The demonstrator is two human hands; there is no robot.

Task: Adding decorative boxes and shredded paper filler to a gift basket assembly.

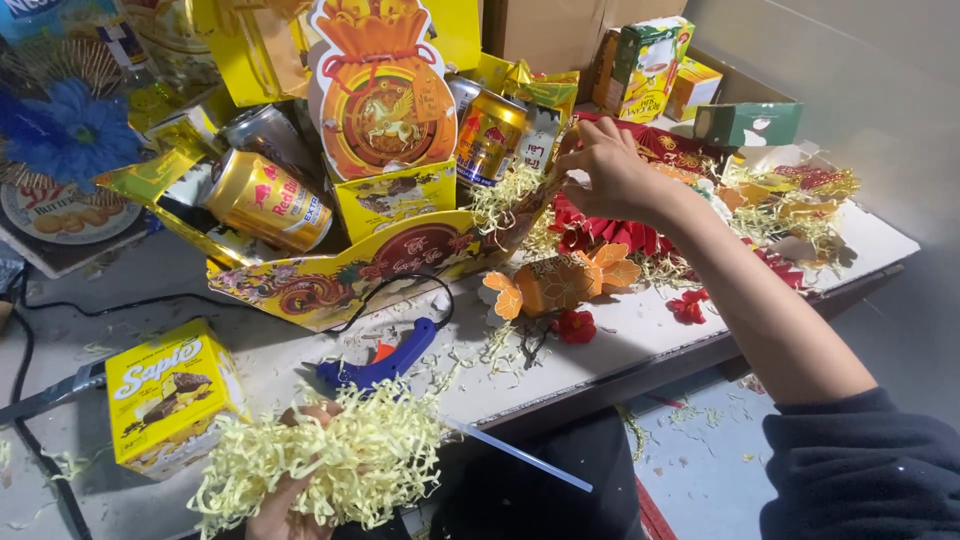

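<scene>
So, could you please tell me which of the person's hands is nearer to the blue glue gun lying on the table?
Left. The left hand, clutching pale yellow shredded paper, sits just below the blue glue gun; the right hand is far up-right at the gift basket.

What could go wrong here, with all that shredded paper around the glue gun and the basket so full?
The blue glue gun lies among loose paper shreds; if hot, it might scorch them. The left hand holds a bunch of pale yellow shredded paper right beside it. The right hand works at the gift basket edge, and a nudge could tip the leaning gold cans.
</scene>
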